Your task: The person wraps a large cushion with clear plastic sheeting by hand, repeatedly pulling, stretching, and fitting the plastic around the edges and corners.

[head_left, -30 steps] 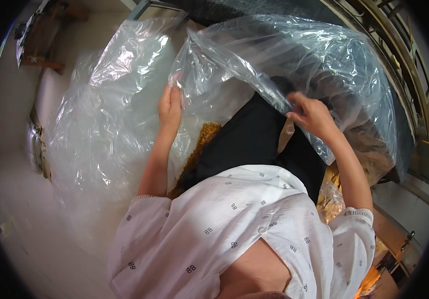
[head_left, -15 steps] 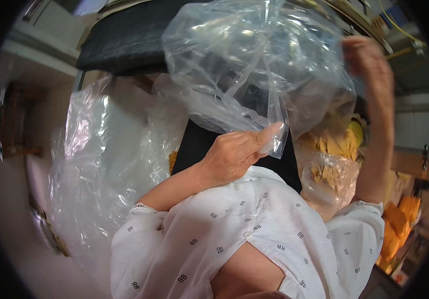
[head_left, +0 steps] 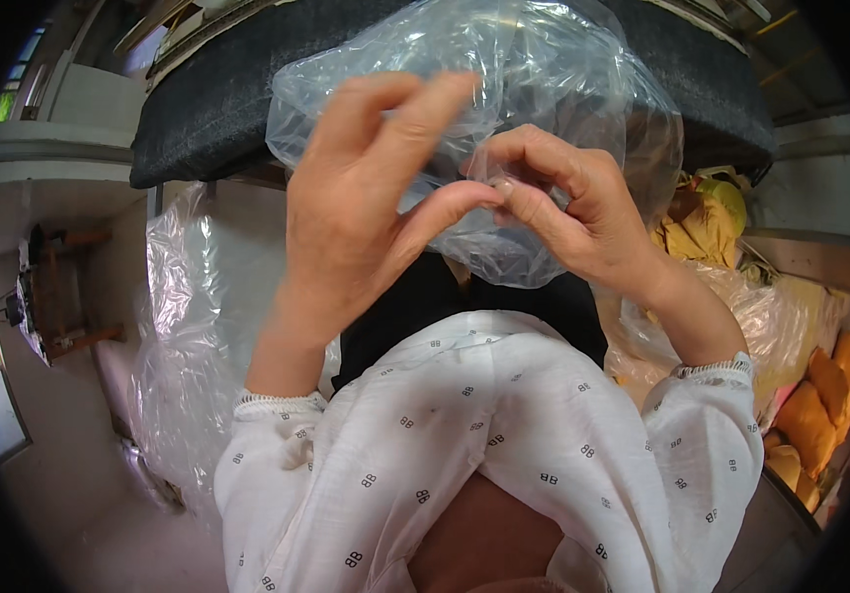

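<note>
Fingertips of both hands meet on one edge of a clear plastic bag (head_left: 544, 109), held up close in front of the person. The left hand (head_left: 366, 208) has thumb and forefinger curled toward the pinch, with its other fingers lifted loose; the right hand (head_left: 573, 212) is closed more tightly, thumb and forefinger nipping the film right where the left thumb touches. The bag balloons upward and away from the hands, touching nothing firm.

Judging by the grip, the two layers of film are being worked apart or rubbed at the mouth. That goes best with a light rolling pinch, thumbs sliding against forefingers, rather than a hard pull that would stretch or tear the film.

Open room lies mostly above and ahead. A dark padded slab (head_left: 208, 109) runs across just behind the bag, so a wide upward swing could brush it. A larger sheet of clear plastic (head_left: 198, 326) hangs at the left, and a heap of orange-yellow pieces (head_left: 820, 395) crowds the right edge.
</note>
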Available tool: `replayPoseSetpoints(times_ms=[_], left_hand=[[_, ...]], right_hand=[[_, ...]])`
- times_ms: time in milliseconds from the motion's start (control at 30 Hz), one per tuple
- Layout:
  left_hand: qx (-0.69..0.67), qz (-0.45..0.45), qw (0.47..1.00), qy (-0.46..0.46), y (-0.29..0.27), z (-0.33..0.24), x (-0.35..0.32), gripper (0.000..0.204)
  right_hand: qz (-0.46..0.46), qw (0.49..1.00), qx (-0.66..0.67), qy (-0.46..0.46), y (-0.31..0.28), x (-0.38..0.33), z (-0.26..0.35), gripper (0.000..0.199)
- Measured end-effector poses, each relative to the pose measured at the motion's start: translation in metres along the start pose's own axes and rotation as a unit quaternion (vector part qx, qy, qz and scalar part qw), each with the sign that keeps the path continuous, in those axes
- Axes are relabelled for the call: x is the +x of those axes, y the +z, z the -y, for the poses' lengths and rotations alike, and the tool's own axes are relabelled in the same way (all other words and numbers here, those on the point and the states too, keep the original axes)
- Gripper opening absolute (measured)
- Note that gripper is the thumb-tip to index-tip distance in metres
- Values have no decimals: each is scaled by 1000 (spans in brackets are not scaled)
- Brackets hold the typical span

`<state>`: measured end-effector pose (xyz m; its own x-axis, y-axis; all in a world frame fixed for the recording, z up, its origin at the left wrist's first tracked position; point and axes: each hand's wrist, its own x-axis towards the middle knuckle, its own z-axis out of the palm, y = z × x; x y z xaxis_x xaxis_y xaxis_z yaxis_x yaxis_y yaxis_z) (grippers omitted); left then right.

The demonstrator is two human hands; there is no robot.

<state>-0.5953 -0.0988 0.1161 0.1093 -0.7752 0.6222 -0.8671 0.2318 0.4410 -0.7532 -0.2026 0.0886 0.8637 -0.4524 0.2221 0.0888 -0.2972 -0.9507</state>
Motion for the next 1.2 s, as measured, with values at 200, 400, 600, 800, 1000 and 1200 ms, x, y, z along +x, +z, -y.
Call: replayPoseSetpoints(times_ms=[200,400,600,800,1000,1200], left_hand=[[-34,-44,996,69,17,8,-17,31],[-124,-51,990,-52,-7,-4,-29,25],[-203,-210,956,-11,-51,9,-48,14],[150,-420,882,-153,-191,9,-91,25],[141,-446,871,-151,-300,81,-92,26],[158,-261,943,-134,-242,249,-81,18]], right_hand=[[-23,999,-16,-17,3,-4,3,10],[-72,929,-270,-244,-15,18,15,20],[8,891,-385,-240,-37,26,2,13],[202,961,-188,22,-34,-20,6,6],[282,910,-101,288,-85,-150,-85,14],[368,570,-338,653,-200,-388,-162,26]])
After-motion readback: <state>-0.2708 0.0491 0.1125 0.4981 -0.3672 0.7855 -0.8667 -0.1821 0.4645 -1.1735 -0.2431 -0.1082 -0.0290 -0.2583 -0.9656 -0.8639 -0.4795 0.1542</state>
